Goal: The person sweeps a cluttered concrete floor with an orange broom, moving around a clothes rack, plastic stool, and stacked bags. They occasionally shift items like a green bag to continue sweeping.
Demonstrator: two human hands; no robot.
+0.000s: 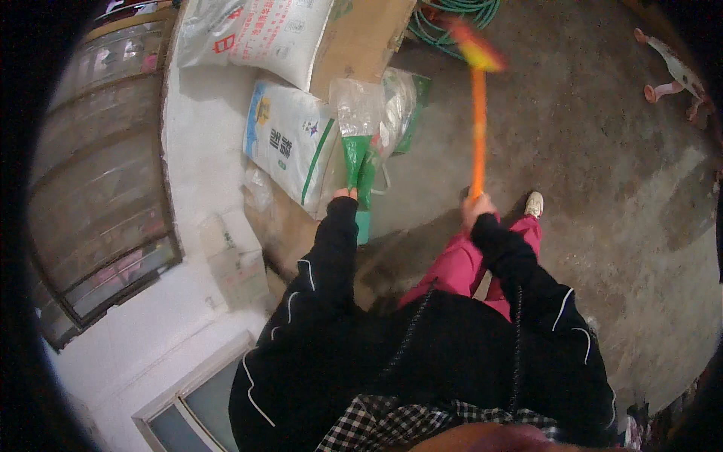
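Observation:
My left hand (pixel 345 193) grips the gathered green lower part of a clear-and-green plastic bag (pixel 355 113), which extends away from me beside the stacked sacks. My right hand (pixel 476 210) is closed around the end of a tool's long orange handle (pixel 479 130). Motion blurs the tool's red-and-yellow head (pixel 480 51), so its exact kind cannot be told. It is over the concrete floor, near a coiled green hose (pixel 452 20) in the view. Another clear plastic bag (pixel 398 110) with green parts lies just right of the one I hold.
White printed sacks (pixel 288 141) and a cardboard sheet (pixel 361 39) lie along the white wall at left. A pale carton (pixel 234 260) stands by the wall, below a barred window (pixel 107 169). A spotted pale object (pixel 675 68) with pink ends is at far right on the concrete floor (pixel 593 141).

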